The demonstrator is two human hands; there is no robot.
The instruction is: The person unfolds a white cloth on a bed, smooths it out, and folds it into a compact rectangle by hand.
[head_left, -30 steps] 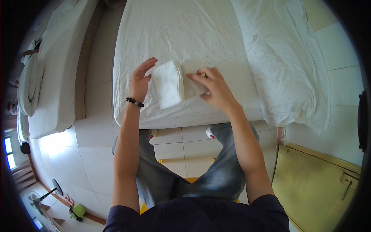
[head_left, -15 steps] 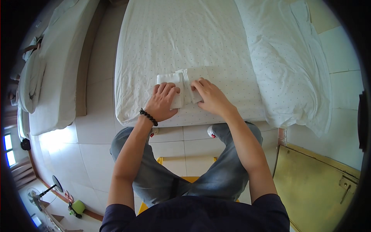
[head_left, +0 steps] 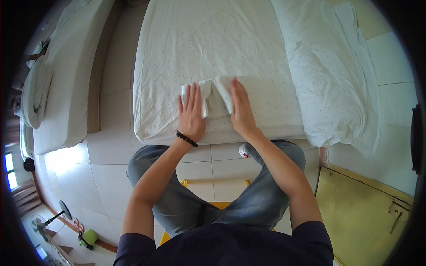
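Basically, two folded white pieces lie near the close edge of the bed, one per hand. Left hand is palm down on the left folded piece, fingers straight and slightly apart, not clamped; spread flat like that, it probably keeps the layers down. Right hand lies along the outer side of the right folded piece, fingers straight, close together, a bit blurred, no pinch visible; it likely braces that side against sliding. Thumb contact: can't tell. The pieces stand at an angle, a narrow wedge of dotted sheet between them; whether they join at the far end is unclear, as is cloth or paper. The soft bed probably gives under pressure, so broad contact suits it. Black bead bracelet sits on the left wrist, clear of the pieces. Rumpled bedding lies well apart, right.
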